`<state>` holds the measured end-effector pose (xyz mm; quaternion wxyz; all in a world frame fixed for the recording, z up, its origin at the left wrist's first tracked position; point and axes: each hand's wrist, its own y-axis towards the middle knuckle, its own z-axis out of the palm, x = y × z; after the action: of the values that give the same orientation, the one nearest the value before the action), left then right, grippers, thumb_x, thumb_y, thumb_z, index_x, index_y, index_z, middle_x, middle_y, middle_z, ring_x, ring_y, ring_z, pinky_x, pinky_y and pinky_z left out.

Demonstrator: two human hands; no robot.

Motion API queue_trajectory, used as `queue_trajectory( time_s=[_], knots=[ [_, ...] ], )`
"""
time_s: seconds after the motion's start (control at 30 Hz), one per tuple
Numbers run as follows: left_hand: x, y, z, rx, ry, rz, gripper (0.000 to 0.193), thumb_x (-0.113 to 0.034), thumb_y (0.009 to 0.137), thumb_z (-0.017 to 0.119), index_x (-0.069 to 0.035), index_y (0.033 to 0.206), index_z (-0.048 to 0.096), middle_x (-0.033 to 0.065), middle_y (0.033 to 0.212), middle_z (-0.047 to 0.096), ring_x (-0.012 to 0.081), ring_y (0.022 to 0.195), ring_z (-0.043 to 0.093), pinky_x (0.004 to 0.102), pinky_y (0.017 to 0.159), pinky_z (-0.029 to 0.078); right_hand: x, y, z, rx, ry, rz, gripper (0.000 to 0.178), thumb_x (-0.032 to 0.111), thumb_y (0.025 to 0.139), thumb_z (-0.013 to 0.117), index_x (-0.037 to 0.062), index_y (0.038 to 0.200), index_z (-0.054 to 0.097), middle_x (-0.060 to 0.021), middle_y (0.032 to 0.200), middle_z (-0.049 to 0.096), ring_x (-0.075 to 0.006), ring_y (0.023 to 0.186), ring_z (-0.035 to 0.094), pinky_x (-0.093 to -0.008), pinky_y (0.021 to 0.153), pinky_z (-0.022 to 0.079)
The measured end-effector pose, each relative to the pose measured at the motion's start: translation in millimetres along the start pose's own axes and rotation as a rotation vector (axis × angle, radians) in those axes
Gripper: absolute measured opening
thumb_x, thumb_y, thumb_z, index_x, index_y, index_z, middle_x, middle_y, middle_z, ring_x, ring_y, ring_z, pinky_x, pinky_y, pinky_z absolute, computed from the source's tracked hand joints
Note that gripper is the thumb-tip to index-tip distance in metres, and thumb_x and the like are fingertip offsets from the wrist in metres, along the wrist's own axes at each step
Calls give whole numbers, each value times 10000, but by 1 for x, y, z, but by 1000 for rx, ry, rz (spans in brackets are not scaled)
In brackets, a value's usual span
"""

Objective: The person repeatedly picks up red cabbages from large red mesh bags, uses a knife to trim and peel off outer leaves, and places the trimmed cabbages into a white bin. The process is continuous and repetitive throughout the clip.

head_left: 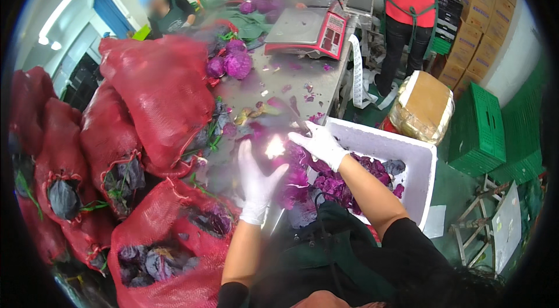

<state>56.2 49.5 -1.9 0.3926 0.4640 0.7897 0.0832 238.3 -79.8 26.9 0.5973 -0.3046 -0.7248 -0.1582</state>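
White gloves cover both my hands. My left hand [258,178] curves along the near left side of a red cabbage [271,143], its thumb spread toward the right. Glare and a smear blur the cabbage's middle. My right hand [322,143] is bent at the cabbage's right side, fingers curled; a narrow dark strip shows by the fingertips, its kind too blurred to tell. Loose purple leaves [296,177] lie just below the hands. Beside my right forearm, a white tub [422,182] holds more purple leaves and pieces.
Red mesh sacks [157,95] of cabbages crowd the left. On the metal table [262,89] stand trimmed cabbages [237,63], leaf scraps and a red scale [303,31]. Green crates [477,127] and a wrapped block [422,107] stand right. Two people work beyond the table.
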Motion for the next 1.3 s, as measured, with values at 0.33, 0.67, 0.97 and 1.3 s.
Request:
queue_trajectory(
  time_s=[0.33, 0.67, 0.97, 1.3],
  knots=[
    [-7, 10, -23, 333, 68, -2, 1259, -538, 647, 885, 9, 1565, 219, 287, 1591, 265, 431, 1464, 304, 490, 1188, 307, -51, -46, 22, 16, 4, -45, 667, 228, 921, 651, 62, 1516, 399, -199, 1074, 662, -255, 582, 636, -377, 548, 530],
    [-47, 17, -24, 342, 344, -13, 1223, -548, 613, 879, 38, 1517, 300, 251, 1514, 417, 386, 1334, 488, 483, 1072, 427, -16, -58, 31, -107, -733, -278, 800, 132, 869, 595, 239, 1582, 249, -265, 1380, 558, -431, 844, 717, -507, 761, 593],
    [-40, 25, -9, 343, 273, -42, 1224, -565, 606, 869, 56, 1509, 323, 266, 1509, 426, 404, 1356, 459, 482, 1124, 383, -15, -19, 23, -104, -724, -309, 543, 57, 912, 530, 138, 1433, 401, -256, 1098, 660, -444, 920, 694, -511, 826, 549],
    [9, 3, -41, 315, -142, 45, 1198, -411, 575, 938, 49, 1507, 340, 253, 1544, 389, 376, 1439, 383, 445, 1197, 304, -81, 11, -15, -521, -545, -401, 586, 49, 872, 593, 141, 1437, 470, -175, 1028, 688, -278, 797, 699, -390, 676, 570]
  ],
)
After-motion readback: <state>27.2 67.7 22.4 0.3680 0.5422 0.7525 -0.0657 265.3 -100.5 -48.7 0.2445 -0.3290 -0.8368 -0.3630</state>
